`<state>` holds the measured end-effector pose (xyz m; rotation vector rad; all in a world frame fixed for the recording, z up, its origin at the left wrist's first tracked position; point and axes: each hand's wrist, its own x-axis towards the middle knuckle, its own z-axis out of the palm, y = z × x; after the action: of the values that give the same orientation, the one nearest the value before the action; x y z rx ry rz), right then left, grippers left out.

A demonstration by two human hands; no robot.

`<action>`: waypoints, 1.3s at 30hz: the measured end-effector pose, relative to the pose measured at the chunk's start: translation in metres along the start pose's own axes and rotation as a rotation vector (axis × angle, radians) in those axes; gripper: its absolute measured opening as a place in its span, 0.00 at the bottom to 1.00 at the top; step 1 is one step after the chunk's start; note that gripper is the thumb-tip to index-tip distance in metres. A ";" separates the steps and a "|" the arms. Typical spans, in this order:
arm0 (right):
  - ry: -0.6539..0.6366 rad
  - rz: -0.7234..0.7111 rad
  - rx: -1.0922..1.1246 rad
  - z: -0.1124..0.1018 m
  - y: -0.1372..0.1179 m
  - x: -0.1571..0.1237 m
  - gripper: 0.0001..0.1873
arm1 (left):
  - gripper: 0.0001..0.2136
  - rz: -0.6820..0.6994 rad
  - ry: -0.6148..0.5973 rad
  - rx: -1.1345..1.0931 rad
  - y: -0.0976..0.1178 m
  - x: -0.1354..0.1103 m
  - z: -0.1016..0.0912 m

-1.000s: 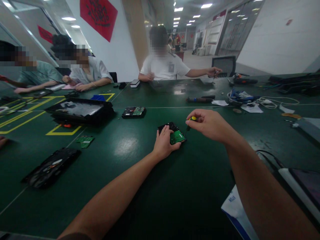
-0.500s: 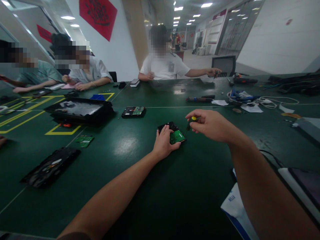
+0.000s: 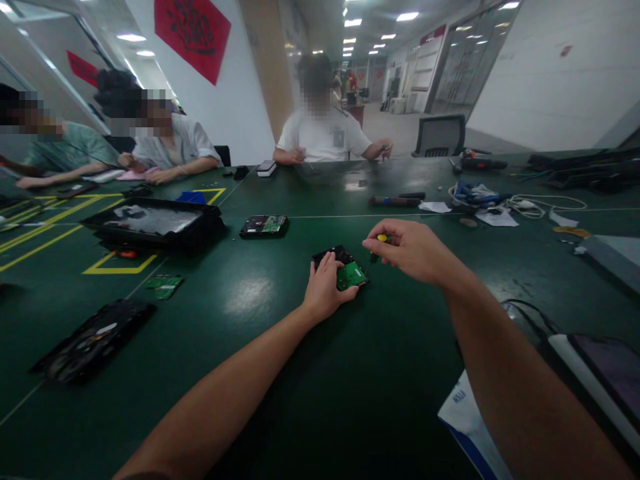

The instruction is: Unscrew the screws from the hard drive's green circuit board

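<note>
A black hard drive with a green circuit board lies on the green table in front of me. My left hand holds it down, with the fingers across its top and the thumb along the near edge. Between the fingertips of my right hand is a small screwdriver with a yellow-capped dark handle. It stands tilted, its thin shaft reaching down to the drive's right corner. Whether the tip sits in a screw is too small to tell.
Another hard drive lies farther back. To the left are a black tray, a loose green circuit board and a black opened casing. A blue-and-white packet lies under my right forearm. Several people sit across the table.
The view has shifted slightly. My right hand and the screwdriver have tipped a little to the left at the drive's corner. The person opposite has drawn an outstretched arm inward.
</note>
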<state>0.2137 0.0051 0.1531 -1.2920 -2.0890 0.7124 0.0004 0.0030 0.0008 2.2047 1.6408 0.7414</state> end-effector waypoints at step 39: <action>0.057 -0.017 -0.022 0.000 0.006 0.003 0.15 | 0.28 -0.005 -0.013 -0.010 0.003 -0.001 -0.003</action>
<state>0.2168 0.0100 0.1493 -1.2901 -2.0650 0.6405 0.0010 0.0012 0.0040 2.1934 1.6327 0.7306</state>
